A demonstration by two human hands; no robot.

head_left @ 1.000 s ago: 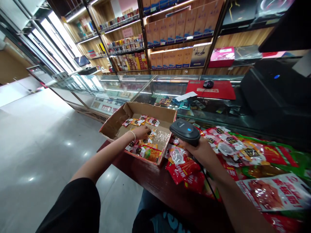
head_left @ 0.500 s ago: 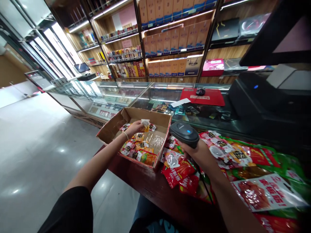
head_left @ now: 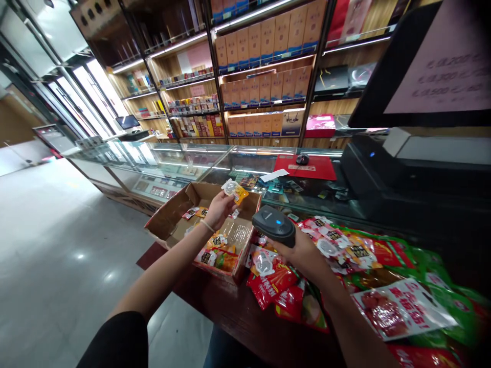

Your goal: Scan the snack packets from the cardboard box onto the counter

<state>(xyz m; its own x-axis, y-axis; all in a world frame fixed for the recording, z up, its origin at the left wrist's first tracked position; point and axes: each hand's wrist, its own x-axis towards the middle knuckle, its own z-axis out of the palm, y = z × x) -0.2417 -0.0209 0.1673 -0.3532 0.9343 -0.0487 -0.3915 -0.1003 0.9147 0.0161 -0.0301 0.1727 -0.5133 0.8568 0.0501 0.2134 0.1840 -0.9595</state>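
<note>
Between the fingertips of my left hand [head_left: 221, 210] is a small yellow-and-white snack packet [head_left: 235, 191], held up over the cardboard box [head_left: 169, 217]. Several more small snack packets lie inside that open box, partly hidden by my forearm. My right hand [head_left: 293, 250] is wrapped around the handle of a black barcode scanner [head_left: 274, 225] with a blue light lit on top. The scanner's head points left, toward the box and the held packet. Below and right of it spreads a pile of red, white and green snack bags [head_left: 268, 286].
A glass display counter [head_left: 192, 158] runs behind the box. On it lie a red mat [head_left: 326, 168], a black mouse [head_left: 302, 159] and a white paper slip [head_left: 274, 175]. A black till with a screen [head_left: 433, 87] stands at the right. Stocked shelves line the wall.
My left hand has raised the packet from inside the box to above its back edge, and more of the packet shows. The scanner stays in my right hand. The camera view has shifted slightly.
</note>
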